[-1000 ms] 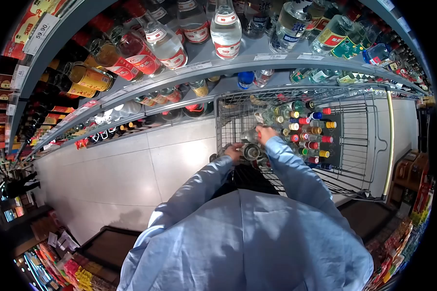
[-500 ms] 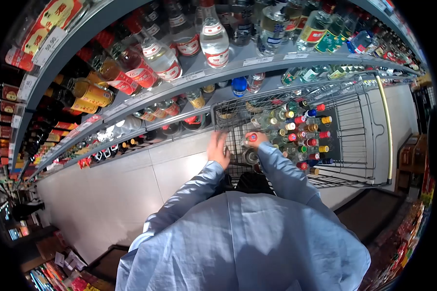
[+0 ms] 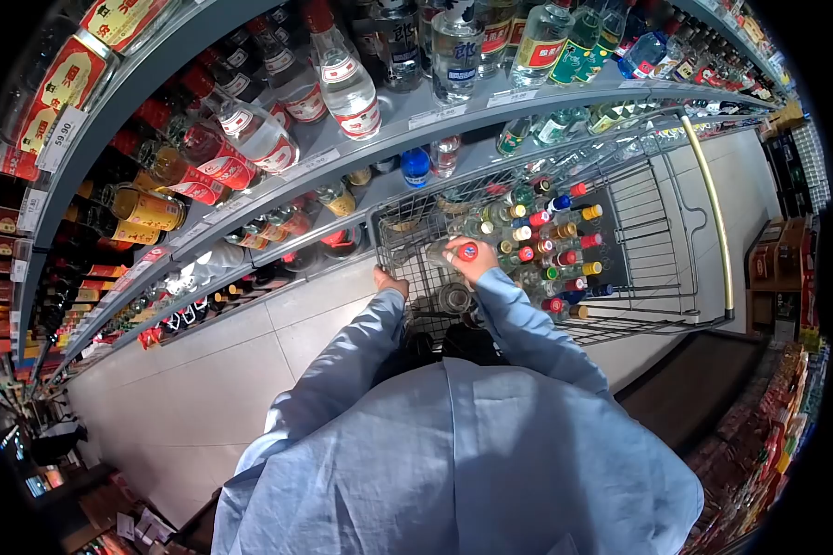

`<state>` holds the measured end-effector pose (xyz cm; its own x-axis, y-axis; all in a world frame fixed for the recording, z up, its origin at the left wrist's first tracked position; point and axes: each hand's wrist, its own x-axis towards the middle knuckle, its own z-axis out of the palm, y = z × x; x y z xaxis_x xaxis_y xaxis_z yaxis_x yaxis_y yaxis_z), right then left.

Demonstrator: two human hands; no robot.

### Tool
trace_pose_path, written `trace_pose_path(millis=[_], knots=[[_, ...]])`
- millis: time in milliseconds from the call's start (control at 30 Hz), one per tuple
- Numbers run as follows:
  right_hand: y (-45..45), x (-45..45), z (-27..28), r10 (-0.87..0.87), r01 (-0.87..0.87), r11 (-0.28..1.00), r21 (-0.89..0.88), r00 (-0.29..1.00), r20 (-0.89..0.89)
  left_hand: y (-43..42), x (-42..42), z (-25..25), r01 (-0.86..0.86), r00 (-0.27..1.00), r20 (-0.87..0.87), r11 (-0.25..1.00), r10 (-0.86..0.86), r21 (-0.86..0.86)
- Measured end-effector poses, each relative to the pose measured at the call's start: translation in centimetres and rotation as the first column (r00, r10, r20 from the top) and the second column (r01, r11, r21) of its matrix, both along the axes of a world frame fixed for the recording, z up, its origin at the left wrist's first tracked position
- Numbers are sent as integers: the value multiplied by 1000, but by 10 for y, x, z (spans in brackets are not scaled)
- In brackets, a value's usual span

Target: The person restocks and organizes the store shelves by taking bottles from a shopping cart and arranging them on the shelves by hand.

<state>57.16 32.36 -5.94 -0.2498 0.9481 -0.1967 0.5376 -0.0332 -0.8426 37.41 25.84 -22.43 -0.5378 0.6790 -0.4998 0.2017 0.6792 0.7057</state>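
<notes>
My right hand (image 3: 477, 266) is closed round a clear glass bottle with a red cap (image 3: 468, 251), held inside the wire shopping cart (image 3: 372, 222). The cap faces up, and blue markings show on it. My left hand (image 3: 392, 281) is at the near left end of the cart, closed over its wire rim, with most fingers hidden. Right of the held bottle, several bottles with coloured caps (image 3: 546, 245) stand close together in the cart. A clear glass jar or bottle (image 3: 453, 297) is just below my right hand.
Shelves (image 3: 416, 120) of bottled liquor run along the far side, close against the cart. The cart's pale yellow handle (image 3: 713, 208) is on the right. Light floor tiles (image 3: 204, 370) lie to the left. Packaged goods (image 3: 759, 435) line the lower right.
The view has shifted, moving the shelves and cart leftward. My left hand, blurred with fingers extended before, has come to the cart's rim and closed. My right hand keeps the red-capped bottle.
</notes>
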Motion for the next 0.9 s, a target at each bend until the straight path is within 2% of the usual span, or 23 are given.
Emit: trace_pose_path(millis=[33,67,167,200,233,333,367,400,433,467,500,567,633,667,733,767,867,900], knots=[[2,3,5,-1,1,1000,-17,1000,1,-1,4,2,-5,1000,-7,1000,5,-14],[5,9,0,2,-1,999,44,1000,-7,-3,8,3,-8,1000,-14,1000,8,-26],[11,31,-1,-60,49,997,-65,982,-182,-4,23,8,-12,999,-47,998,9,-59],[12,38,10,-48,53,998,19,980,-195,-3,26,2,-16,1000,-10,997,15,-80],[13,43,10,-55,59,998,17,981,-186,-1,27,-10,-20,999,24,995,23,-102],[19,62,3,-83,86,996,3,977,-199,2,49,-23,33,999,-33,999,-33,-3],[21,69,0,-94,98,995,14,979,-179,1,57,-24,42,991,-122,992,-57,-118],[24,77,-1,-107,112,993,23,981,-160,5,60,-36,-75,996,38,995,78,-59],[26,86,-2,-120,125,992,30,983,-139,7,66,-40,-123,987,99,991,128,-58],[28,95,-3,-143,157,987,36,958,-250,10,74,-45,-172,970,164,984,178,-49],[31,104,4,-171,185,983,21,942,-288,13,80,-50,-194,962,187,980,198,-42],[42,126,23,-198,199,980,-20,952,-233,20,91,-40,-211,950,222,975,220,-65],[54,141,53,-377,314,925,-215,834,-403,21,104,-50,-228,955,192,973,228,-18],[61,146,49,-376,299,925,-234,625,-684,22,111,-57,-236,957,177,972,231,6],[72,167,70,-496,391,867,-308,630,-597,29,147,79,-34,999,-28,978,29,-207],[76,177,80,-550,422,835,-353,637,-540,30,149,61,-7,998,-58,981,-4,-195],[85,208,94,-596,443,803,-400,581,-555,34,173,49,-38,999,-43,995,34,-97],[88,217,90,-613,448,790,-418,558,-560,36,185,56,-56,995,-94,988,43,-144]])
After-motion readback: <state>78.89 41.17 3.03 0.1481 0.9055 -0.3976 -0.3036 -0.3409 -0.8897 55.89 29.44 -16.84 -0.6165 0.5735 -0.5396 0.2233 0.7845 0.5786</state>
